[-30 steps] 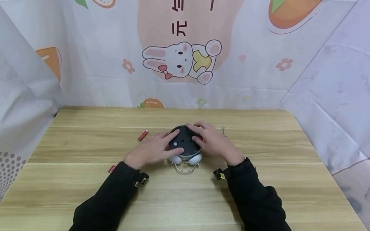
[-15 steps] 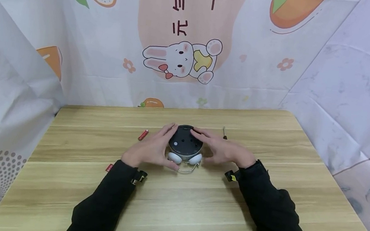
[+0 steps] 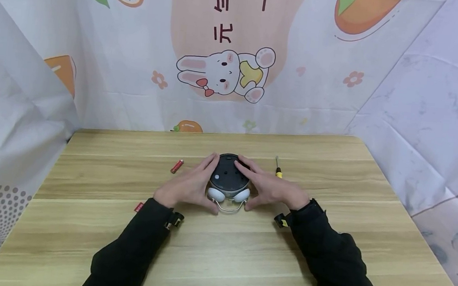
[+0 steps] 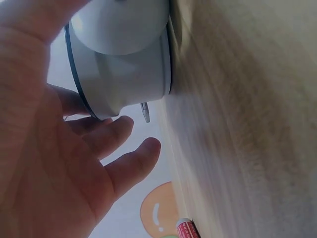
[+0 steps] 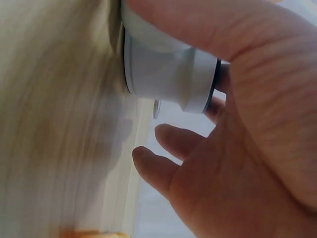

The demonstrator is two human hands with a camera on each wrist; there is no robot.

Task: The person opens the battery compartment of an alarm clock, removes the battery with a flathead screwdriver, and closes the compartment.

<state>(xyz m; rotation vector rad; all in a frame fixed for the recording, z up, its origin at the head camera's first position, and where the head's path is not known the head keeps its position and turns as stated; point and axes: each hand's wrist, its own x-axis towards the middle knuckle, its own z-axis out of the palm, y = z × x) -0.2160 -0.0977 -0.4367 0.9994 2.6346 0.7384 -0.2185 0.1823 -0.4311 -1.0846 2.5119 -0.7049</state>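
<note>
A twin-bell alarm clock [image 3: 230, 174] lies face down on the wooden table, its black back up. Its white bells [image 3: 216, 195] and wire handle point toward the person. The left hand [image 3: 192, 183] curves round the clock's left side, fingertips at the upper rim and thumb beside the left bell. From the other side the right hand [image 3: 268, 187] holds it, a finger on the edge of the black back and the thumb near the right bell. In both wrist views, the pale casing [image 4: 131, 74] sits in the crook of each hand, with some fingers partly hidden behind it.
A red battery [image 3: 177, 166] lies left of the left hand. Beyond the right hand lies a screwdriver [image 3: 279, 170] with a yellow and black handle, partly covered by that hand. A printed curtain [image 3: 135, 83] hangs behind the table [image 3: 217, 261].
Both hands have left the clock's black back and now sit at its sides, thumbs by the bells. The right hand moved outward, then slightly back in. More of the screwdriver shows; the clock barely shifted.
</note>
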